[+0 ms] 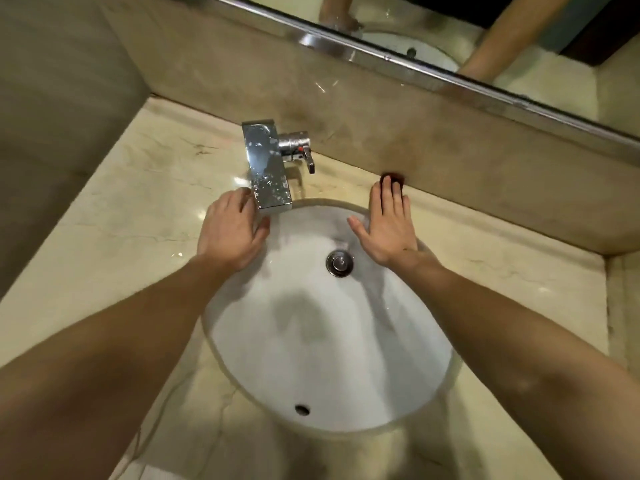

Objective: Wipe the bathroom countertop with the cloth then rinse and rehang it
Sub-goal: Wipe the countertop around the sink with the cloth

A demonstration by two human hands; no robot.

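**Two bare hands at the white sink**

We see a shiny cream marble tabletop (pixel 138 188) with thin brown lines running through it. It looks smooth and a little wet, with small bright spots of light on it. Set down into it is a white oval sink bowl (pixel 329 358), smooth and glossy. A round silver metal drain plug (pixel 340 262) sits near the far end of the bowl, and a small dark overflow hole (pixel 302 409) is in the near wall.

A square silver metal tap (pixel 268 168) stands at the far rim of the bowl. Its flat top is spotted with water marks. A short silver lever handle (pixel 300 149) with a red dot sticks out on its right side.

Our left hand (pixel 232 233) rests at the bowl's rim, fingers touching the tap's spout. Its grip is loose and holds nothing. Our right hand (pixel 389 226) lies flat and wide open, palm down, over the far right rim, fingertips reaching to the wall. It holds nothing too. We cannot see the cloth anywhere here.

Behind the tabletop runs a low brown stone wall strip (pixel 381 109), dull and smudged. Above it is a mirror with a silver metal edge (pixel 398 60), showing our arms. A plain beige side wall (pixel 52 98) stands at the left.
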